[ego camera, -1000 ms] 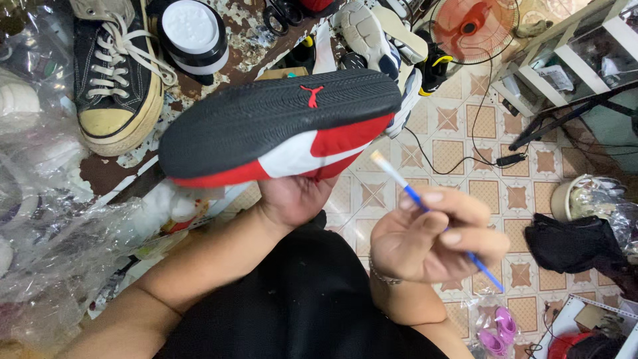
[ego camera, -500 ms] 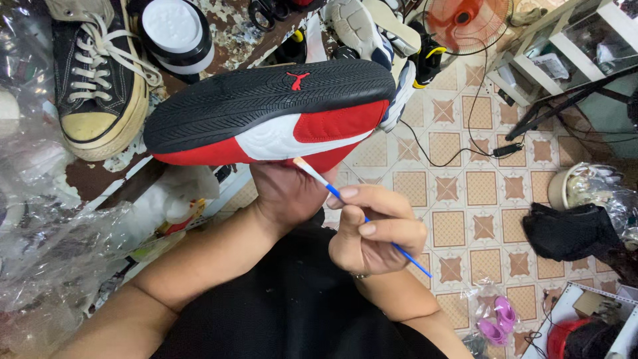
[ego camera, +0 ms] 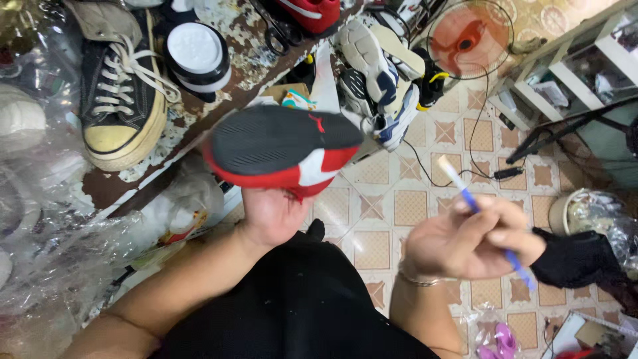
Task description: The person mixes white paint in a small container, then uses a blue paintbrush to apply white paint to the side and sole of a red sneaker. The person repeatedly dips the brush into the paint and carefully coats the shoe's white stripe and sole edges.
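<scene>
sneaker [ego camera: 282, 147], red and white with a black sole, sits sole-up on the left hand [ego camera: 272, 214], which grips it from underneath, over the tiled floor [ego camera: 372, 246]. to the sneaker's right and lower, well apart from it, the right hand [ego camera: 465, 242] pinches a thin blue-handled brush [ego camera: 482, 216], pale tip pointing back toward the shoe. the brush is off the sole, so any brushwork looks paused or unfinished; blur hides whether the sole is coated.
</scene>
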